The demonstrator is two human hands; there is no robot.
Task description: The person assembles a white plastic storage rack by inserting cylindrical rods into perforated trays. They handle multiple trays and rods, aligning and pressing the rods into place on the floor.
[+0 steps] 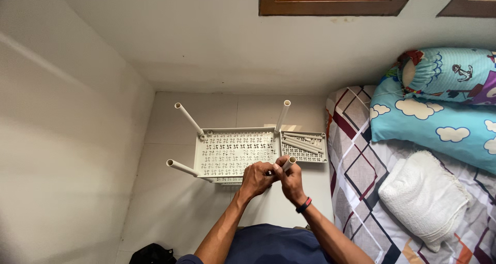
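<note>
A cream plastic perforated shelf tray (235, 150) lies on the tiled floor below me. Pale tubes stand up from three of its corners: one at the far left (188, 119), one at the far right (282, 115), one at the near left (181, 167). Both hands meet at the tray's near right corner. My right hand (290, 181), with a dark wristband, grips another pale tube (289, 163) there. My left hand (257, 177) is closed beside it on the same tube or the corner; I cannot tell which.
A second perforated tray (304, 146) holding several loose tubes lies to the right of the first. A bed with a checked sheet (361, 181), a cloud-print pillow (434, 124) and a folded white towel (423, 197) is at the right. A black bag (152, 254) sits near my left elbow.
</note>
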